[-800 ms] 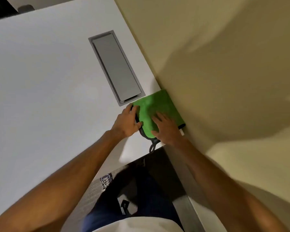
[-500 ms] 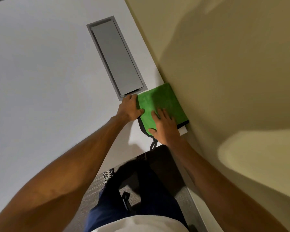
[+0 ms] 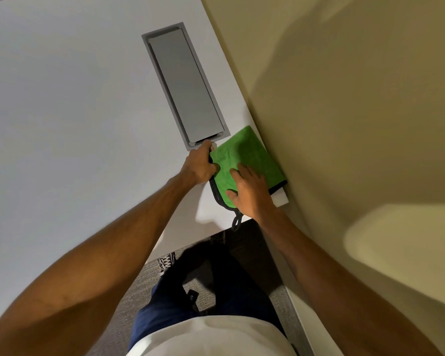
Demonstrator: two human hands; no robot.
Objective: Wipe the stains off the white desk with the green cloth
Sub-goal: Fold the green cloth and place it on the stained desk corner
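A folded green cloth [image 3: 247, 155] with a dark edge and a dark hanging loop lies flat on the near right corner of the white desk [image 3: 62, 124], against the wall. My left hand [image 3: 199, 165] grips the cloth's left edge, thumb on top of the fabric. My right hand [image 3: 251, 190] lies flat on the cloth's near part with fingers spread, pressing it down. I see no distinct stains on the desk from here.
A grey rectangular cable hatch [image 3: 184, 86] is set into the desk just beyond my left hand. A beige wall [image 3: 344, 98] borders the desk on the right. Below the desk edge are dark trousers, a shoe [image 3: 166, 263] and grey carpet.
Both hands stay on the cloth in the corner. The left hand has shifted a little along the cloth's left edge toward the hatch. The view has tilted slightly.
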